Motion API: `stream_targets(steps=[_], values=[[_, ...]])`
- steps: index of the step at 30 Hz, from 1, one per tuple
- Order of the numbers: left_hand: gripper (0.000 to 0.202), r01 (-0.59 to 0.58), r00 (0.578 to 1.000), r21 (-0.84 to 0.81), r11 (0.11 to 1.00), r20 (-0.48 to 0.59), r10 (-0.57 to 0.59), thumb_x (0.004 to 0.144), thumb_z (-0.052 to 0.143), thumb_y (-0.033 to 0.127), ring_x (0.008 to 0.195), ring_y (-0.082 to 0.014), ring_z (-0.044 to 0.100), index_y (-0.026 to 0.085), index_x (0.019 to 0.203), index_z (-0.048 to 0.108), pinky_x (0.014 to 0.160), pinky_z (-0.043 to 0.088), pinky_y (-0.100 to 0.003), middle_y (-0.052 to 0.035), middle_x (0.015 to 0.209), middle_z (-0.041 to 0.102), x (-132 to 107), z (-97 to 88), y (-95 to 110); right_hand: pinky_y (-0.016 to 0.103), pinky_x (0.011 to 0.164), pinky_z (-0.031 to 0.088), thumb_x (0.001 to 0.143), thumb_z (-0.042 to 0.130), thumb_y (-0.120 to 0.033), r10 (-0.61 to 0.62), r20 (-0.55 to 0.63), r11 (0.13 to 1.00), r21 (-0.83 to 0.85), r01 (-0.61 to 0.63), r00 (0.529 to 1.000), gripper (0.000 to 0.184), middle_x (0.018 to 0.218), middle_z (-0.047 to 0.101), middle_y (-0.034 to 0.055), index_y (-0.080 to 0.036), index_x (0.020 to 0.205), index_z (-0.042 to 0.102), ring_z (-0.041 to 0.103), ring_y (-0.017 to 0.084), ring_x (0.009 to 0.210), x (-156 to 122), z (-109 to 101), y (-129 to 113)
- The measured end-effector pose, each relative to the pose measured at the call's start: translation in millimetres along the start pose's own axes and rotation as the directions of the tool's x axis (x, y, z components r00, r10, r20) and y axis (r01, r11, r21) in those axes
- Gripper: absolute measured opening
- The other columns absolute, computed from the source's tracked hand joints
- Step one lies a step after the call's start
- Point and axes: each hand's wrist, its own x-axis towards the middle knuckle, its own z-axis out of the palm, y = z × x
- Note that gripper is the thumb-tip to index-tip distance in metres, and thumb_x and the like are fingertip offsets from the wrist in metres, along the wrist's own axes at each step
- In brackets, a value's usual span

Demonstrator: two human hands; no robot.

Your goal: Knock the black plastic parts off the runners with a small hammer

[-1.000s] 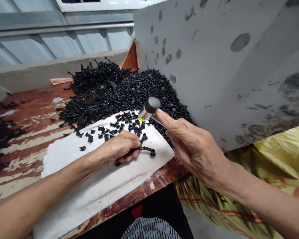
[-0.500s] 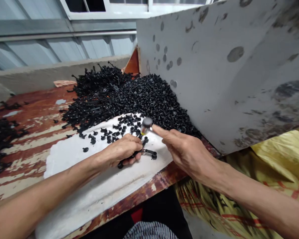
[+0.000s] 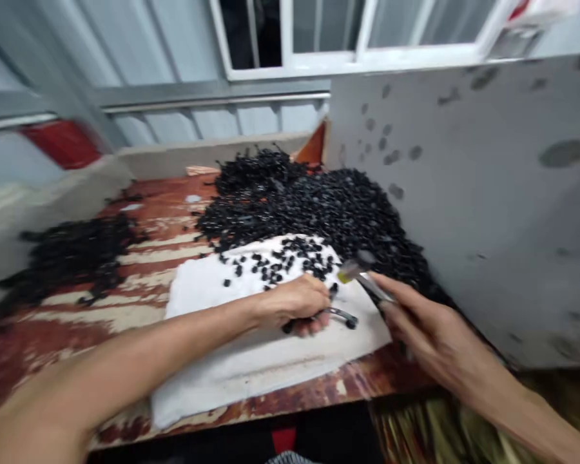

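Blurred small hammer [image 3: 362, 274] in right hand [image 3: 432, 332], head indistinct against black pile [image 3: 328, 206].

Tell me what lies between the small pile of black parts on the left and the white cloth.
In the head view, only bare, worn red-and-cream tabletop separates the left pile from the white cloth.

Both bare forearms come in from the bottom corners and nearly meet in the middle of the frame. The left hand [image 3: 294, 303] is knuckles up, fingers curled under in a closed grip. The right hand [image 3: 430, 328], lower right, has its index finger stretched straight toward the upper left, a bit blurry.
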Motion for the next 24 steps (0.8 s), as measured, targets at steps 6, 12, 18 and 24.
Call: stream_targets(steps=[6, 12, 18, 24], values=[[0.019, -0.084, 0.995, -0.468, 0.88, -0.079, 0.053, 0.086, 0.046, 0.004, 0.053, -0.0119, 0.056, 0.014, 0.069, 0.046, 0.047, 0.048, -0.023, -0.0037, 0.064, 0.059, -29, -15.0, -2, 0.021, 0.033, 0.029, 0.077, 0.061, -0.056, 0.268, 0.156, 0.821, 0.48, -0.31, 0.951, 0.039, 0.044, 0.034, -0.0101, -0.019, 0.091, 0.056, 0.028, 0.008, 0.035, 7, 23, -26], [0.014, -0.209, 0.972, -0.521, 0.827, -0.206, 0.116, 0.077, 0.064, 0.01, 0.058, -0.0124, 0.053, 0.012, 0.07, 0.052, 0.052, 0.053, -0.029, -0.0025, 0.068, 0.054, -61, -52.1, -25, 0.016, 0.032, 0.027, 0.07, 0.069, -0.061, 0.308, 0.249, 0.648, 0.652, -0.394, 0.918, 0.046, 0.047, 0.035, -0.0113, -0.02, 0.078, 0.049, 0.027, 0.005, 0.037, 2, 53, -43], [0.009, -0.397, 0.355, -0.076, 0.915, -0.932, 0.076, 0.08, 0.05, 0.005, 0.063, -0.0105, 0.052, 0.012, 0.073, 0.048, 0.063, 0.044, -0.023, 0.0, 0.066, 0.053, -142, -160.6, -43, 0.014, 0.028, 0.027, 0.051, 0.085, -0.053, 0.436, 0.314, 0.409, 0.765, -0.497, 0.843, 0.053, 0.07, 0.054, -0.0041, -0.017, 0.072, 0.051, 0.032, 0.002, 0.041, 4, 61, -50], [0.01, 0.051, -0.014, 0.388, 0.92, -0.921, 0.389, 0.081, 0.054, 0.018, 0.083, -0.0153, 0.052, 0.014, 0.09, 0.053, 0.073, 0.038, -0.022, -0.0012, 0.086, 0.058, -140, -209.0, -71, 0.014, 0.028, 0.03, 0.047, 0.088, -0.053, 0.488, 0.344, 0.368, 0.752, -0.546, 0.802, 0.053, 0.072, 0.059, -0.001, -0.016, 0.072, 0.06, 0.034, 0.002, 0.042, 5, 62, -49]])
